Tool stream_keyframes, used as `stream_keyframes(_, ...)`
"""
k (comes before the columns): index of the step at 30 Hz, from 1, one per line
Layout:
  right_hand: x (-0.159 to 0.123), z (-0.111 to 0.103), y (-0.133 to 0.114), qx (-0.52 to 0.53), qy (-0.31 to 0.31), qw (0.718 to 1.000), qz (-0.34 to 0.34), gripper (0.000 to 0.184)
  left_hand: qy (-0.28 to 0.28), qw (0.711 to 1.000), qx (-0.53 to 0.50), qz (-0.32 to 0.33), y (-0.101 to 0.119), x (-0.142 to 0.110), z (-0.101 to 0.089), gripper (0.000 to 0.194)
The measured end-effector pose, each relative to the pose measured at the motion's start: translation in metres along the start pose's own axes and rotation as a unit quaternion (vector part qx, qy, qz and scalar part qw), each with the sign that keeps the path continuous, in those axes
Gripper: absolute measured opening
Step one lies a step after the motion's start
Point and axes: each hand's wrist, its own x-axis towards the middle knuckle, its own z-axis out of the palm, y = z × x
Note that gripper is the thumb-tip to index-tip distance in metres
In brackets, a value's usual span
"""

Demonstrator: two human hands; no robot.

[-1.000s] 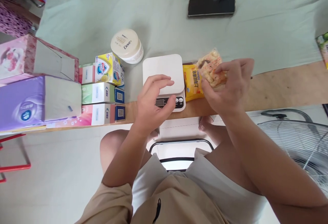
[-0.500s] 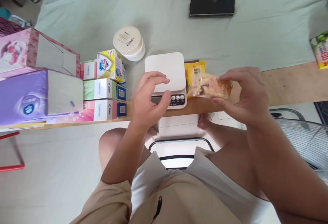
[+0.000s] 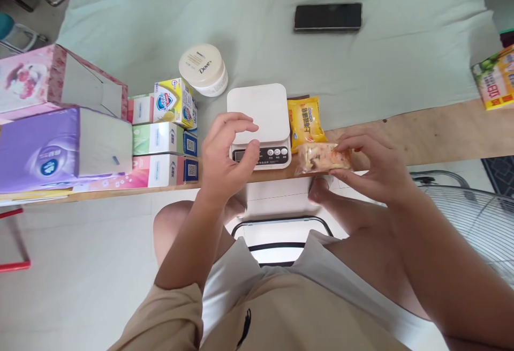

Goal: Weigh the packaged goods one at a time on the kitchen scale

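Note:
A white digital kitchen scale (image 3: 259,105) sits near the table's front edge, its platform bare and its buttons facing me. My left hand (image 3: 228,152) hovers at the scale's left front corner with fingers apart, holding nothing; it partly hides the display. Between the thumb and fingers of my right hand (image 3: 371,166) is a clear-wrapped snack pack (image 3: 321,157), pale with reddish bits, low at the table edge. Just behind it lies a yellow packet (image 3: 305,120) with Chinese print, against the scale's right side. A dark item shows slightly behind the packet.
To the left stand a Dove jar (image 3: 203,69), a yellow soap box (image 3: 173,102), several small cartons, a purple tissue pack (image 3: 40,147) and a pink box (image 3: 28,80). A black phone (image 3: 328,17) lies farther back. A colourful box (image 3: 496,77) is at far right.
My right hand has brought the snack pack down and left, to the table edge in front of the yellow packet, uncovering more of that packet. My left hand has shifted slightly left.

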Motion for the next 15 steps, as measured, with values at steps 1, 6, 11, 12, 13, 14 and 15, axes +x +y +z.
stream_keyframes(1, 0.003, 0.004, -0.001, -0.012, 0.036, 0.999, 0.011, 0.023, 0.003, 1.000, -0.007, 0.001, 0.000, 0.000, 0.000, 0.013)
stream_keyframes(6, 0.027, 0.026, -0.013, -0.090, 0.167, 0.981, 0.029, 0.025, 0.015, 0.999, -0.032, 0.006, 0.001, 0.001, 0.001, 0.016)
stream_keyframes(11, 0.029, 0.014, -0.021, 0.060, 0.010, 0.996, -0.069, 0.025, 0.011, 1.000, -0.017, 0.002, 0.000, -0.001, -0.003, 0.013)
stream_keyframes(12, 0.024, 0.008, -0.019, 0.065, -0.025, 0.996, -0.058, 0.024, 0.009, 1.000, -0.013, 0.000, -0.001, -0.002, -0.004, 0.012)
stream_keyframes(13, 0.019, 0.003, -0.016, 0.059, -0.048, 0.996, -0.039, 0.023, 0.005, 1.000, -0.006, -0.004, -0.001, -0.003, -0.005, 0.011)
stream_keyframes(14, 0.013, -0.001, -0.012, 0.050, -0.065, 0.996, -0.018, 0.023, 0.002, 1.000, 0.001, -0.008, -0.001, -0.004, -0.006, 0.011)
stream_keyframes(15, 0.007, -0.004, -0.009, 0.041, -0.078, 0.996, 0.003, 0.022, -0.003, 1.000, 0.007, -0.012, -0.001, -0.004, -0.006, 0.011)
